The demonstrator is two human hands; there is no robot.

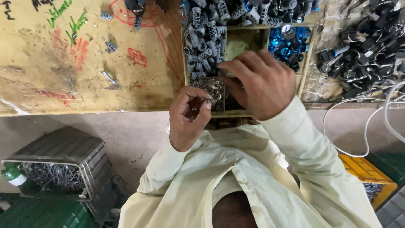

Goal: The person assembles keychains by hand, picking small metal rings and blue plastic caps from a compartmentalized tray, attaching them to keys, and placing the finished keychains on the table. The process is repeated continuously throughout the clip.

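My left hand (187,118) is curled at the near edge of the wooden workbench (84,71), its fingertips pinched on a small dark metal part (195,105). My right hand (259,82) reaches over a wooden divided tray (247,113), fingers bent down into a compartment of small shiny metal pieces (207,86); what the fingertips hold is hidden. The tray's left compartment holds several grey ribbed plastic parts (202,46). Its right compartment holds blue ring-shaped parts (291,42).
A heap of black parts with wire rings (367,50) lies on the bench at right. A white cable (371,126) loops off the edge. Below stand a grey crate of metal pieces (59,169) at left and a yellow crate (365,173) at right.
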